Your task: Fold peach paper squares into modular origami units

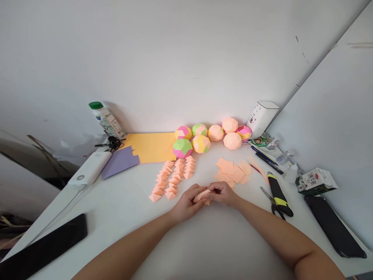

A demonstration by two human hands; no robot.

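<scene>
A small peach paper piece (203, 195) is held between both hands over the near middle of the table, its shape partly covered by fingers. My left hand (188, 203) closes on it from the left, and my right hand (225, 194) pinches it from the right. Beyond the left hand, folded peach paper pieces (170, 193) stand in overlapping rows. Flat peach paper pieces (238, 175) lie in a loose pile just past the right hand. Several many-sided paper balls (201, 144) in peach, yellow, green and pink sit against the wall.
Yellow card (154, 146) and purple card (121, 163) lie at the back left beside a bottle (108, 121) and a white box-like device (90, 169). Scissors (273, 202) and a black-yellow cutter (279, 194) lie right, near a carton (316, 181). A black phone (335, 225) rests at the right edge.
</scene>
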